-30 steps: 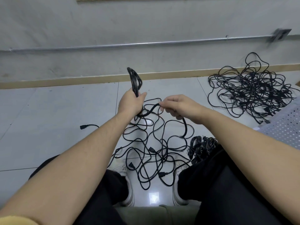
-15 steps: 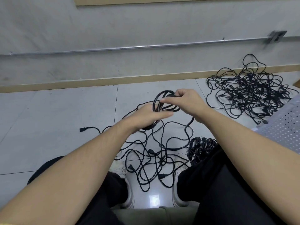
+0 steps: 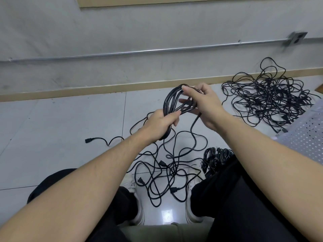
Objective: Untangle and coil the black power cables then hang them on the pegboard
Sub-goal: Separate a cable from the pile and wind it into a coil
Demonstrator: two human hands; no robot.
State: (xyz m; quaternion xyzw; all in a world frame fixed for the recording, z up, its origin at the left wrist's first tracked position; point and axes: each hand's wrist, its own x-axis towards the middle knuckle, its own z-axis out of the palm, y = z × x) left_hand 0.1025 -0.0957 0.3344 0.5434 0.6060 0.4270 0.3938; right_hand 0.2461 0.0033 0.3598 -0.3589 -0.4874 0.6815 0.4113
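I see no bin or box here; the cables lie straight on the tiled floor (image 3: 61, 130). My left hand (image 3: 160, 125) grips the lower side of the half-made coil (image 3: 172, 103), fingers curled round the gathered loops, and my right hand (image 3: 203, 103) pinches the coil's top, with a free strand dropping from it into the loose tangle (image 3: 167, 170) between my shoes. A finished bundle (image 3: 215, 157) sits by my right knee, the big tangled pile (image 3: 269, 96) lies near the wall, and the white pegboard (image 3: 307, 137) lies flat at right. Since half a second ago, both hands have lifted slightly and the coil has widened.
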